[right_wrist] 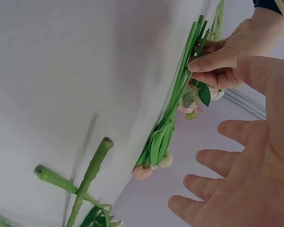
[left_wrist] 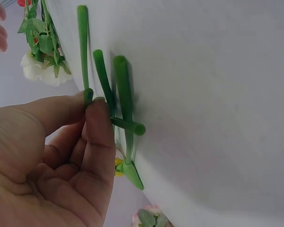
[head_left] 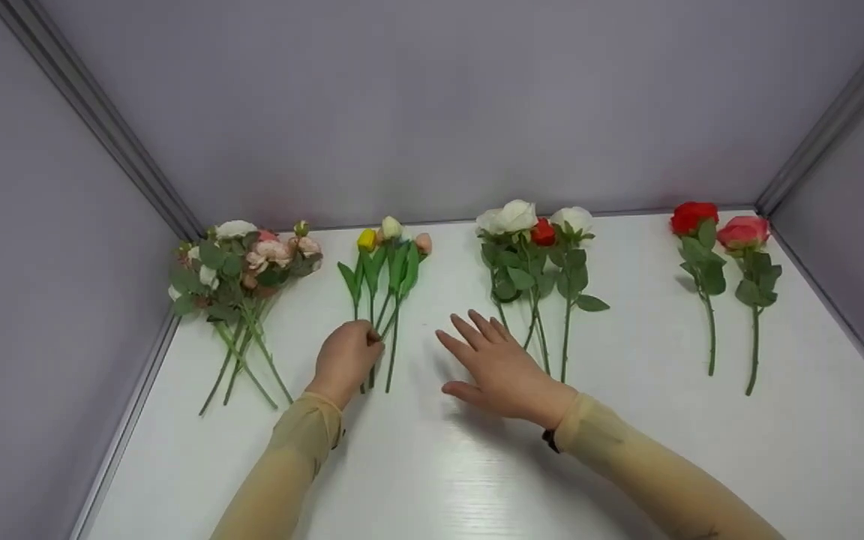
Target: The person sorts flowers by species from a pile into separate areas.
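Tulips [head_left: 398,266] with yellow, white and peach heads lie on the white table, their green stems partly crossed. My left hand [head_left: 346,356] is at the lower stems; in the left wrist view its thumb and forefinger pinch a tulip stem [left_wrist: 87,94]. Other tulip stems [left_wrist: 124,85] lie beside those fingertips. Fingers spread and palm down, my right hand [head_left: 511,371] holds nothing. It hovers over the table between the tulips and a group of white roses [head_left: 516,216] with a red rose [head_left: 543,232], covering part of their stems.
At the left lies a bunch of pink and white flowers [head_left: 271,253] with crossed stems. Toward the right lie a red rose [head_left: 693,217] and a pink rose [head_left: 744,232]. Grey panels [head_left: 432,112] wall the table at the back and both sides.
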`<control>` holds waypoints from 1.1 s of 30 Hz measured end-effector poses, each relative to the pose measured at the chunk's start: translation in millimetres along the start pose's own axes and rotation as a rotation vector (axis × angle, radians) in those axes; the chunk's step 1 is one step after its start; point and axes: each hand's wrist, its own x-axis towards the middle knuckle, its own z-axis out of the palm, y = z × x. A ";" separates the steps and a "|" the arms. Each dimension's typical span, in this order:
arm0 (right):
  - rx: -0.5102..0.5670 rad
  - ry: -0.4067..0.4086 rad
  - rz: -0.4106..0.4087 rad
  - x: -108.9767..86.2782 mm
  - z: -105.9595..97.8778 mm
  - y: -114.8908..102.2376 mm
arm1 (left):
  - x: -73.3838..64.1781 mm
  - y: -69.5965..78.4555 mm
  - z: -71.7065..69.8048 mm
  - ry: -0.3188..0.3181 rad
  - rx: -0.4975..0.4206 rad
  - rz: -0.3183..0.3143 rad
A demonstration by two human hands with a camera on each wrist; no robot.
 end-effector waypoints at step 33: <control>0.297 0.336 0.730 -134.7 -68.6 216.3 | -61.8 127.0 72.5 -0.144 0.516 0.874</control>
